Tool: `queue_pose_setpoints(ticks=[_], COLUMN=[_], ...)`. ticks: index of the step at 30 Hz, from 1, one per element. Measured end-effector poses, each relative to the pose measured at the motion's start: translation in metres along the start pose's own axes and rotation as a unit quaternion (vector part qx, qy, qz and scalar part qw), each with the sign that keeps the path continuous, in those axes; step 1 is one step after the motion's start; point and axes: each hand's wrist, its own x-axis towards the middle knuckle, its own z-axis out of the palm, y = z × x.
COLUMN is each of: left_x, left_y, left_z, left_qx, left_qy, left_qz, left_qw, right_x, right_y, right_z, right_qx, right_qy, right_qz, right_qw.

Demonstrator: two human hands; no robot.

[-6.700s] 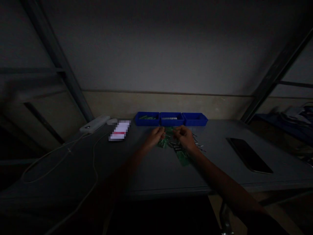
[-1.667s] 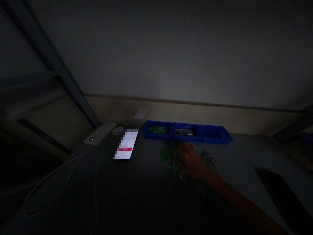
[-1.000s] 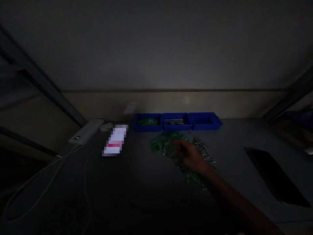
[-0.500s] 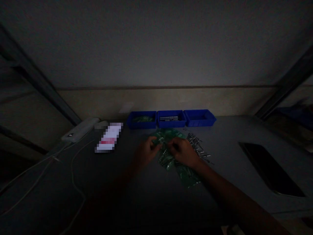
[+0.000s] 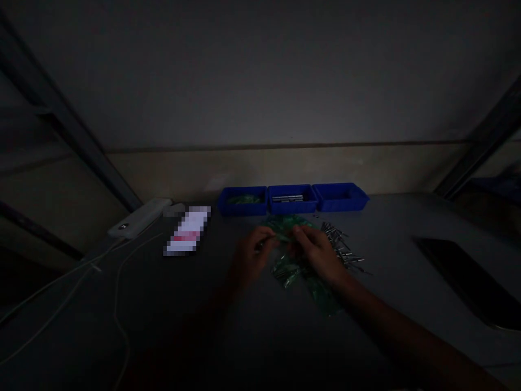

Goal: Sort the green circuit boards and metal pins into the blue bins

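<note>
Passage over table (image 5: 222, 244) between phone (image 5: 188, 231) and left hand (image 5: 252, 254). Wider lane between metal pins (image 5: 334, 234) and tablet (image 5: 468, 277). Row of blue bins (image 5: 293, 207) blocks far side, wall (image 5: 260, 81) behind. Green bags (image 5: 287, 272) clutter space between left hand and right hand (image 5: 319, 254). Cable (image 5: 117, 304) crosses left side.

I count three open blue plastic bins (image 5: 292, 208) in a row. Left of that row: one phone (image 5: 188, 231) with a glowing screen, one long white box (image 5: 140, 217). Front right of it: one flat black slab (image 5: 468, 279). Before it: one left hand (image 5: 252, 252), one right hand (image 5: 319, 252), slim silvery metal rods (image 5: 334, 233) and crumpled green plastic bags (image 5: 285, 271), both beyond counting.
</note>
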Motion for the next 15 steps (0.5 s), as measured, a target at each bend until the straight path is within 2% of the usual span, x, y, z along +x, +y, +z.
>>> queue_pose_setpoints(ticks=[3, 6, 9, 12, 15], left_x=[-0.001, -0.002, -0.002, -0.001, -0.001], left_y=[0.004, 0.01, 0.011, 0.008, 0.006], left_z=[-0.001, -0.001, 0.004, 0.008, 0.008], left_qx=[-0.035, -0.082, -0.099, -0.088, -0.061], left_qy=[-0.012, -0.024, 0.006, 0.043, 0.041], left_qz=[0.014, -0.006, -0.005, 0.015, 0.023], left_qw=[0.999, 0.996, 0.995, 0.995, 0.997], right_x=[0.001, 0.001, -0.002, -0.005, -0.007], right_y=[0.006, 0.008, 0.007, 0.004, 0.002], right_z=[0.002, 0.004, 0.007, 0.008, 0.007], right_qx=[0.073, 0.117, 0.116, 0.111, 0.098], right_qy=[0.042, 0.075, 0.076, 0.06, 0.046], right_qz=[-0.02, -0.064, -0.092, -0.09, -0.086], right_qw=[0.996, 0.988, 0.986, 0.988, 0.99])
